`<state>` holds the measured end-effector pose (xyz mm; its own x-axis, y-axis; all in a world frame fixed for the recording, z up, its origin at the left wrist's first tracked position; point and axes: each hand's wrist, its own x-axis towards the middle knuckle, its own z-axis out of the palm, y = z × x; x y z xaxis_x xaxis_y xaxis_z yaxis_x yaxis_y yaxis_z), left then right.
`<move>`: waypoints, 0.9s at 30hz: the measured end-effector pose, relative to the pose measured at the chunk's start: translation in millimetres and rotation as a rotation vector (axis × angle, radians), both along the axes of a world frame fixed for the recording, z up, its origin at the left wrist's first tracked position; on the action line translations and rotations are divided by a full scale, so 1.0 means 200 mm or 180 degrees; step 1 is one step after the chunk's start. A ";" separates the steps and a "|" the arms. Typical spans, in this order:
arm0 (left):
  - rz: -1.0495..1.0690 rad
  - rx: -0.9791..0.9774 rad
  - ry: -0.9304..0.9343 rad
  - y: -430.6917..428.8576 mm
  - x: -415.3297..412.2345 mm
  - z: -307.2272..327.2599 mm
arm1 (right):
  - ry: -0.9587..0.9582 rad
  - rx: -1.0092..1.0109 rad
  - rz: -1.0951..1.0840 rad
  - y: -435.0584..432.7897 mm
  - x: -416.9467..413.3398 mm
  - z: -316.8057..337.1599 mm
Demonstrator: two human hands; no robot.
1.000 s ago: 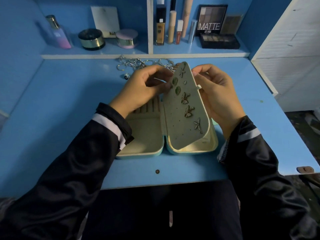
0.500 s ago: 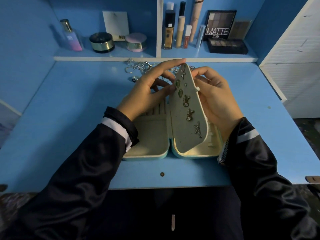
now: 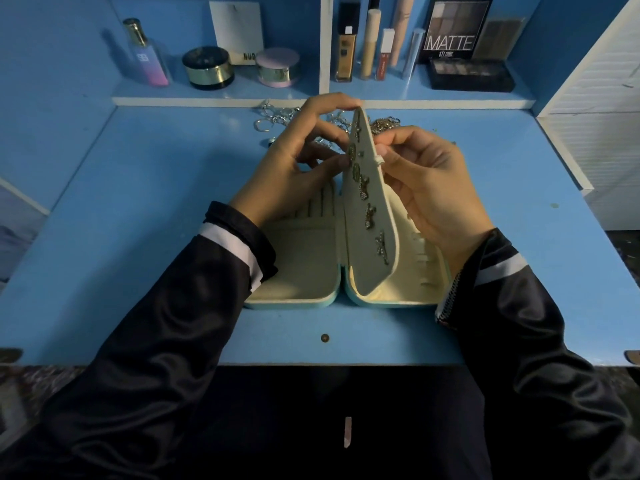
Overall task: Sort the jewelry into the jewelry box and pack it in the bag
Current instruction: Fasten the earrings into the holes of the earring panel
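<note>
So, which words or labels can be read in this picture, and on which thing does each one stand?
"MATTE": eyeshadow palette lid; the small line under it is too blurred.
"NUD": white card, the rest hidden behind the pink jar.
Perfume bottle, foundation bottle and lip gloss tube: print too small to read.

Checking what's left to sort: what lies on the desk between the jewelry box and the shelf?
In the head view, a pile of rings and chains lies there, partly hidden behind the left hand, the right hand and the raised earring panel.
</note>
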<state>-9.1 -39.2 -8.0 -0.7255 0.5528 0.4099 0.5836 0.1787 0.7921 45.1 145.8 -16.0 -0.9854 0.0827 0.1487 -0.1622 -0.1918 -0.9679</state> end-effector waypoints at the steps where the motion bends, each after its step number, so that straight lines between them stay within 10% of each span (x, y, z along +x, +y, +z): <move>1: -0.0003 0.0012 0.0004 0.00 0.00 0.00 | 0.0001 0.0043 -0.0023 0.00 0.00 0.00; 27: 0.0017 0.0343 -0.0126 0.00 0.02 0.02 | -0.0065 -0.0085 0.0044 -0.03 0.02 -0.01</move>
<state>-5.7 -38.7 -3.3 -0.7450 0.5032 0.4378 0.5509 0.0943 0.8292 50.0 139.4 -18.6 -0.9893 0.0727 0.1266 -0.1397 -0.2195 -0.9655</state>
